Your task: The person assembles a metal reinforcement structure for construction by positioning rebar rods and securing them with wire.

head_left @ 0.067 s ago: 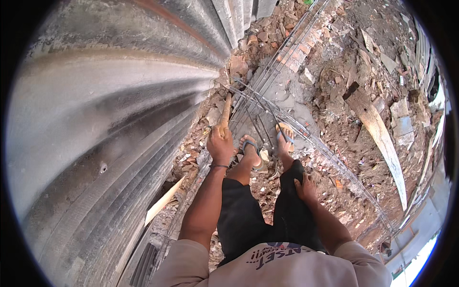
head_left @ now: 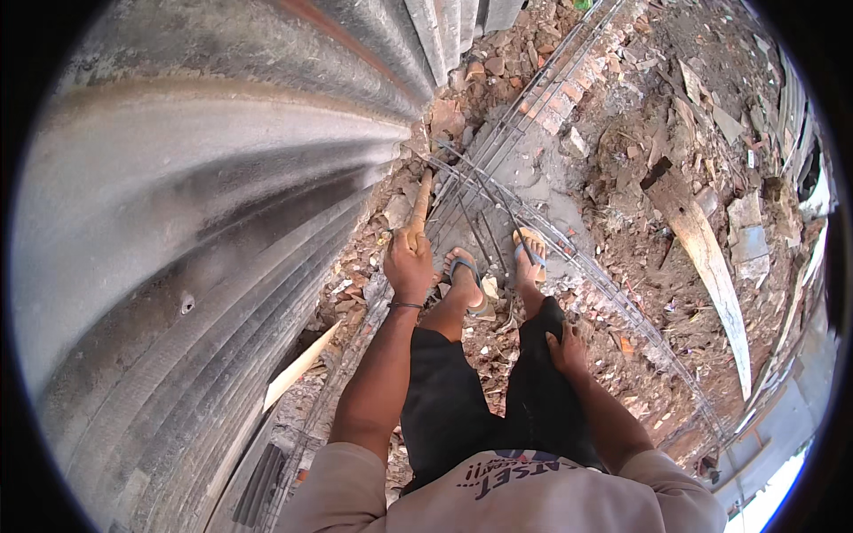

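My left hand (head_left: 410,266) is wrapped round a light wooden tool handle (head_left: 421,202) that points away from me. The tool's far end lies among rebar and rubble beside the corrugated sheets, and I cannot make out its head. Wet-looking grey mortar (head_left: 524,173) spreads beyond my feet, with steel rebar (head_left: 553,229) crossing over it. My right hand (head_left: 569,348) rests on the right leg of my black shorts (head_left: 542,391), fingers laid over the knee, holding nothing.
Tall corrugated sheets (head_left: 222,160) rise close on my left. A pale board (head_left: 300,366) leans near their base. To the right lies a long split piece of wood (head_left: 702,244) on broken ground. Bricks (head_left: 555,107) line the far end of the rebar cage. My sandalled feet (head_left: 464,271) stand by the mortar.
The view has shifted very slightly. Both hands keep their places, the left on the wooden handle and the right on the knee.
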Demonstrator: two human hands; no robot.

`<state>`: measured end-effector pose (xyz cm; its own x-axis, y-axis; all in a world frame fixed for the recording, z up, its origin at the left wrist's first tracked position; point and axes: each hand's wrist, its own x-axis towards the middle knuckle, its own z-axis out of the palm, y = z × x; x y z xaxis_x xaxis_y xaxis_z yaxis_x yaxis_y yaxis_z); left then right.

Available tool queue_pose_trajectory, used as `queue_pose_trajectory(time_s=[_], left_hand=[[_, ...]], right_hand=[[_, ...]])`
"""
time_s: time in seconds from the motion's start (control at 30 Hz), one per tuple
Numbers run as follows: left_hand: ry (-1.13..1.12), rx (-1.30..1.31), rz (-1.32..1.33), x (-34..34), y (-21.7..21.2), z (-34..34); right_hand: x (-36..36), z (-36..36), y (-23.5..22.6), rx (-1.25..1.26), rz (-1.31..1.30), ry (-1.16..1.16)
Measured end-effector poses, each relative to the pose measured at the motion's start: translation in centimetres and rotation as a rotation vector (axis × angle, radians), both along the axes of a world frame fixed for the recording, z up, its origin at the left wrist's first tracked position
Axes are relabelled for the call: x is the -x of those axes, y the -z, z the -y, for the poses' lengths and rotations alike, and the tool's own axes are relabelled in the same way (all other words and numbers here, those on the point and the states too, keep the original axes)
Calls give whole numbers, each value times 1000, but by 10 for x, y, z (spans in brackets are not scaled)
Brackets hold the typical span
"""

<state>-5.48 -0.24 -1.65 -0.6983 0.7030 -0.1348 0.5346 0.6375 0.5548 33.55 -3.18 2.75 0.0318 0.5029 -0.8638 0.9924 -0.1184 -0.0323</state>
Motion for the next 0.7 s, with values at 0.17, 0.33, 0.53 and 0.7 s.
queue_pose_trajectory(time_s=[0.17, 0.33, 0.53, 0.7], left_hand=[[-67, 8, -40, -4, -5, -8], [-236, 92, -65, 12, -14, 28], [-236, 54, 87, -20, 2, -31], [-307, 328, 184, 9, -34, -15]], right_hand=[[-21, -37, 12, 22, -114, -81], [-29, -45, 37, 146, -224, -323], [-105, -56, 75, 162, -292, -477], [-120, -86, 85, 371, -421, -500]])
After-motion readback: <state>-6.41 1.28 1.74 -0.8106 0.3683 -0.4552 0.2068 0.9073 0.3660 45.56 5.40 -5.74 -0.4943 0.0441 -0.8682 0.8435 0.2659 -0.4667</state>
